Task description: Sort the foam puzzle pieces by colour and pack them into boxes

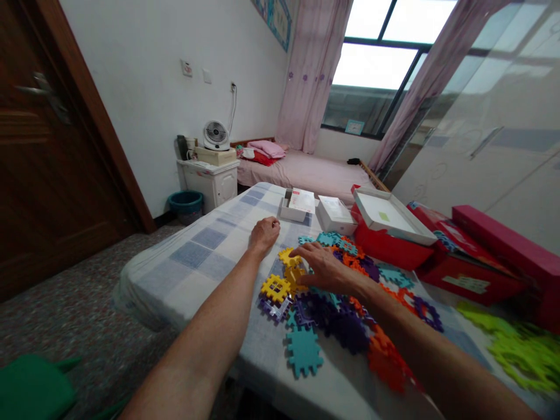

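Note:
My left hand (264,234) rests on the checked tablecloth with its fingers curled in; whatever they may hold is hidden. To its right, my right hand (324,268) reaches over a pile of plastic interlocking pieces. Its thumb and fingers close around a yellow interlocking piece (294,274). Close by lies a yellow square piece with a window-like grid (276,288), on a clear purple piece (275,309). Dark purple gears (347,329), orange pieces (387,359) and a teal square piece (303,351) spread beneath and beside my right forearm.
Beyond the pile stand two white boxes (301,203) (336,213). A white tray-like lid (391,214) lies on a red box (389,248), with more red boxes (472,274) at right. Lime-green pieces (520,350) lie at the right edge. A green stool (35,388) is at lower left.

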